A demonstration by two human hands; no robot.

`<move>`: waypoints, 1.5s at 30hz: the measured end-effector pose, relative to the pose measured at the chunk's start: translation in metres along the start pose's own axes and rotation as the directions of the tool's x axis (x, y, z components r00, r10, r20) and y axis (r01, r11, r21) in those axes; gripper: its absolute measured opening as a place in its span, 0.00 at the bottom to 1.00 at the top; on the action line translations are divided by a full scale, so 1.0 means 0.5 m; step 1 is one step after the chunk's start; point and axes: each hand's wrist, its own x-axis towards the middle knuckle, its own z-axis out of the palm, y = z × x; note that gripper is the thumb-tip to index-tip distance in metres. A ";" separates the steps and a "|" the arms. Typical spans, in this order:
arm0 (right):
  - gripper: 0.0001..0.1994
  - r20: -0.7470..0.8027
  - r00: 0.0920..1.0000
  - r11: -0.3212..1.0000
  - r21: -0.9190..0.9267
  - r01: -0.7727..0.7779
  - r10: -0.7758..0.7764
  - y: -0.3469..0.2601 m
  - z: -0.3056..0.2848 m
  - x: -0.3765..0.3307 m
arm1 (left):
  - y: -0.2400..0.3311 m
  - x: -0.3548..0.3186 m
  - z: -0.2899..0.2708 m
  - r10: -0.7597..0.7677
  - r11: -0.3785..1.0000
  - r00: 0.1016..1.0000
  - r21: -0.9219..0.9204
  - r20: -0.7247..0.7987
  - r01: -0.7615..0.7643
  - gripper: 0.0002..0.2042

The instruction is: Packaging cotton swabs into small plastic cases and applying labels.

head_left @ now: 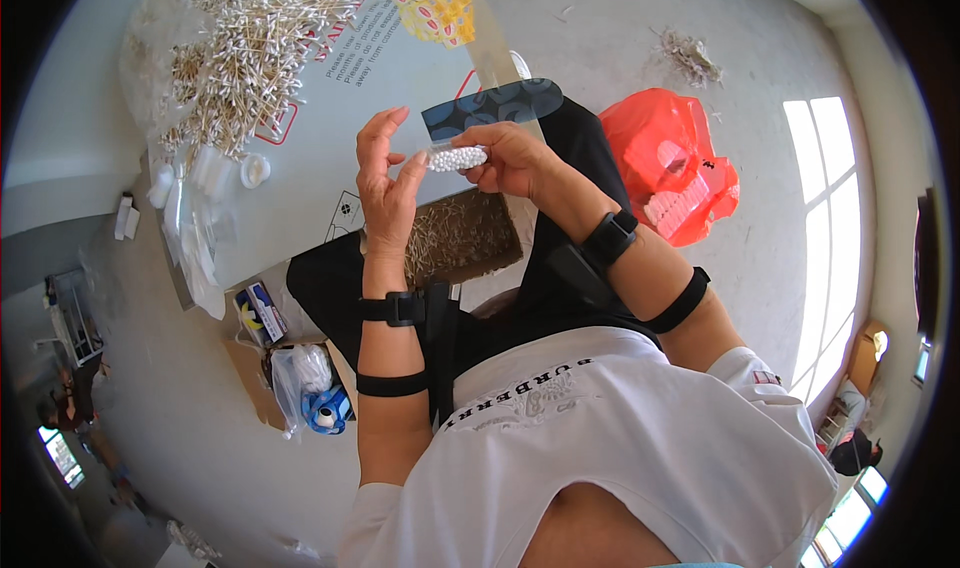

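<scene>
A tight bundle of cotton swabs (458, 159), its white tips facing up, is held over my lap. My right hand (512, 161) is closed around the bundle's right end, with fingers and thumb pinching it. At the other end, the thumb of my left hand (388, 190) comes up to the bundle, and the other fingers are raised and apart. Whether that thumb presses on the swabs is hard to tell. Just below my hands, a cardboard box (500, 260) with loose swabs inside rests between my legs.
A big pile of loose swabs (245, 58) lies on the table (300, 193) at far left, near clear round containers (212, 173) and a plastic bag. A red bag (650, 118) with pink packs stands on the floor at right. Another cardboard box (258, 388) sits at lower left.
</scene>
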 end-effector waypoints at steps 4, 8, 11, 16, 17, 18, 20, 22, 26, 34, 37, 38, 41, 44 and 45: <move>0.07 0.010 0.996 0.994 0.065 -0.087 0.087 0.003 -0.008 -0.001 | 0.062 0.006 -0.019 0.179 0.947 0.888 0.169 0.423 -0.272 0.24; 0.09 0.033 0.995 0.995 0.048 -0.091 0.090 0.011 0.003 -0.007 | 0.055 0.000 -0.011 0.221 0.906 0.890 0.253 0.398 -0.338 0.20; 0.08 -0.001 1.000 0.991 -0.135 -0.001 0.001 0.000 0.021 -0.046 | 0.057 -0.008 -0.008 0.217 0.913 0.920 0.265 0.325 -0.309 0.17; 0.17 0.305 0.690 0.462 -0.561 0.687 -0.657 -0.002 0.002 -0.098 | 0.073 -0.013 -0.011 0.149 0.966 0.963 0.174 0.223 -0.190 0.13; 0.17 0.304 0.688 0.460 -0.561 0.688 -0.659 -0.007 0.015 -0.120 | 0.077 -0.012 -0.008 0.151 0.966 0.963 0.172 0.225 -0.192 0.13; 0.17 0.411 0.590 0.269 -0.612 0.744 -0.695 -0.009 0.031 -0.134 | 0.079 -0.012 -0.007 0.162 0.966 0.964 0.164 0.208 -0.198 0.13; 0.17 0.564 0.405 -0.011 -0.593 0.805 -0.720 -0.003 0.048 -0.136 | 0.086 -0.011 -0.004 0.175 0.966 0.965 0.154 0.195 -0.207 0.13; 0.17 0.561 0.406 -0.027 -0.609 0.793 -0.722 -0.006 0.044 -0.133 | 0.098 -0.013 -0.002 0.183 0.945 0.960 0.233 0.210 -0.231 0.12; 0.15 0.618 0.367 -0.140 -0.617 0.774 -0.695 -0.008 0.034 -0.127 | 0.103 -0.012 -0.010 0.212 0.953 0.947 0.166 0.240 -0.255 0.11; 0.13 0.648 0.326 -0.263 -0.642 0.720 -0.689 -0.006 0.036 -0.122 | 0.112 -0.008 -0.005 0.269 0.856 0.902 0.345 0.338 -0.384 0.14; 0.13 0.674 0.273 -0.331 -0.624 0.708 -0.687 -0.004 0.031 -0.113 | 0.103 -0.008 0.001 0.278 0.853 0.900 0.344 0.335 -0.392 0.14; 0.13 0.694 0.244 -0.367 -0.606 0.705 -0.678 -0.004 0.031 -0.109 | 0.100 -0.007 0.001 0.278 0.853 0.900 0.344 0.335 -0.392 0.14; 0.13 0.698 0.259 -0.398 -0.629 0.667 -0.668 -0.004 0.034 -0.102 | 0.086 -0.005 0.002 0.291 0.832 0.897 0.374 0.334 -0.410 0.14; 0.12 0.713 0.260 -0.442 -0.634 0.634 -0.651 -0.003 0.027 -0.091 | 0.074 -0.005 0.002 0.298 0.829 0.898 0.378 0.325 -0.412 0.14; 0.12 0.712 0.261 -0.441 -0.636 0.633 -0.652 -0.002 0.024 -0.090 | 0.074 -0.005 0.001 0.276 0.840 0.895 0.365 0.350 -0.402 0.13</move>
